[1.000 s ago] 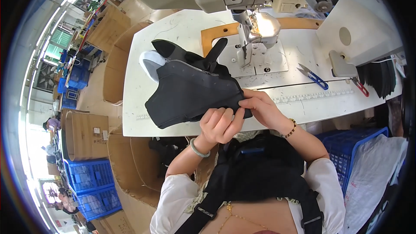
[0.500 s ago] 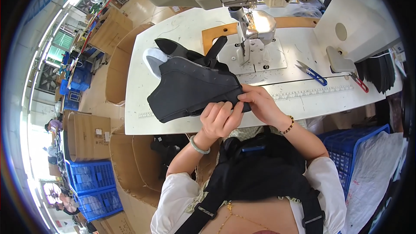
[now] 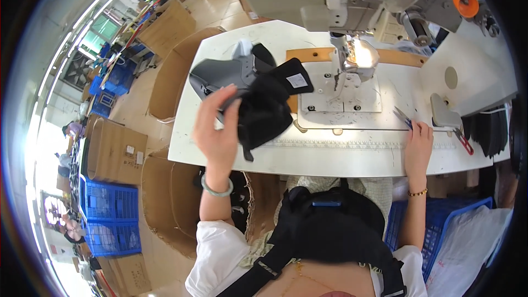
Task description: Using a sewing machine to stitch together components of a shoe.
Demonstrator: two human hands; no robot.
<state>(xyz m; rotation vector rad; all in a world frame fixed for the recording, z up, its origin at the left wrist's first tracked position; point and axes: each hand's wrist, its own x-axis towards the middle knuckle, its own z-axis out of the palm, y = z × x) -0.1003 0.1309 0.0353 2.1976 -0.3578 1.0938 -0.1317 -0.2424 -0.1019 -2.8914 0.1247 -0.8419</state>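
Both hands were together on the dark fabric piece (image 3: 258,96) a moment ago, but now they have moved far apart. The left hand (image 3: 217,129) has lifted the fabric up off the white table (image 3: 341,157) and its fingers are closed tight on it. The fabric hangs over the left part of the table, just left of the sewing machine (image 3: 352,55). It is black and grey and has a small white tag on it.

The right hand (image 3: 418,143) has gone over to the right side of the table. Its fingertips touch the blue-handled scissors (image 3: 403,116) lying there, and the fingers are loosely bent, not closed on anything. Red-handled snips (image 3: 463,142) lie a bit farther right. Blue crates (image 3: 107,214) and brown boxes (image 3: 113,151) sit on the floor to the left.
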